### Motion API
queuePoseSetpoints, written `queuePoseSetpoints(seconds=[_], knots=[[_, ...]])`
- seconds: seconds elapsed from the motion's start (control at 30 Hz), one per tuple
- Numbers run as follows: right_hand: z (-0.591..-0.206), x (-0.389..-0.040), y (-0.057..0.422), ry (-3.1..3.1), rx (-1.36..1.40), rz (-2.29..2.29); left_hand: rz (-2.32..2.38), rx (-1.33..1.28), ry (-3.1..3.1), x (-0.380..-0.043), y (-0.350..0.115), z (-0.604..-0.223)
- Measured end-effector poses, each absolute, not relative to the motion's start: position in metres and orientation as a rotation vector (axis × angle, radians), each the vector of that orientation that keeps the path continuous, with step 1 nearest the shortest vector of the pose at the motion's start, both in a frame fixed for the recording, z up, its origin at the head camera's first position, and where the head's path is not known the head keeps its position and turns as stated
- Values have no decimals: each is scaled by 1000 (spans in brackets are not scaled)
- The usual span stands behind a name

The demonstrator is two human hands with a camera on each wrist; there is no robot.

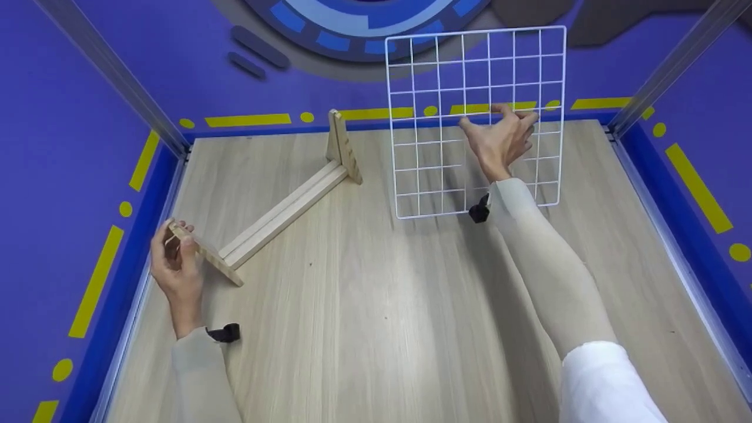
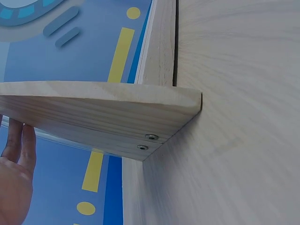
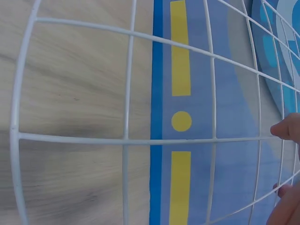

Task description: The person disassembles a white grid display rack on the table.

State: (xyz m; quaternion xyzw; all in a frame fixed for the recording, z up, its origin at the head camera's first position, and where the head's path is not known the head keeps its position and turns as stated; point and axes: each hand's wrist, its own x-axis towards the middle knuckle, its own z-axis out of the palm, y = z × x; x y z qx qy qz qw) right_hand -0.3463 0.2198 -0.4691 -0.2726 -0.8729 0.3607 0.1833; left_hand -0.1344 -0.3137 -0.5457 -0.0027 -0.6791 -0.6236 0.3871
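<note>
A wooden stand (image 1: pixel 288 214) lies diagonally at the left of the table: two tapered end boards joined by a long double rail. My left hand (image 1: pixel 179 276) holds the upper tip of the nearer end board (image 1: pixel 220 267), thumb on one side and fingers on the other. Two screw heads (image 2: pixel 151 137) show on that board in the left wrist view. At the right, my right hand (image 1: pixel 499 138) grips a white wire grid panel (image 1: pixel 439 117) near its middle, thumb and fingers at the wires. The panel is nearly upright, apart from the stand. Only some fingertips (image 3: pixel 283 129) show in the right wrist view.
The wood-grain tabletop (image 1: pixel 364 329) is bounded by blue printed walls (image 1: pixel 194 64) at the back and sides. Metal posts (image 1: pixel 111 70) stand at the rear corners. The stand's far end board (image 1: pixel 346 150) rises near the back wall, left of the panel.
</note>
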Motion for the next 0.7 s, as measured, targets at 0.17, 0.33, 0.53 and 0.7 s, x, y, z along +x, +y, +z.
queuePoseSetpoints(seconds=[0.17,0.33,0.53,0.7], knots=[[-479,-346,224,-2482,-791,1019,-1576,-4,-1735,-134,-312,-543],[-489,-347,226,-2502,-809,1021,-1549,-4,-1749,-134,-311,-543],[-499,-348,227,-2516,-847,1032,-1569,11,-1742,-134,-312,-543],[-506,-347,229,-2520,-829,1007,-1569,17,-1746,-138,-319,-553]])
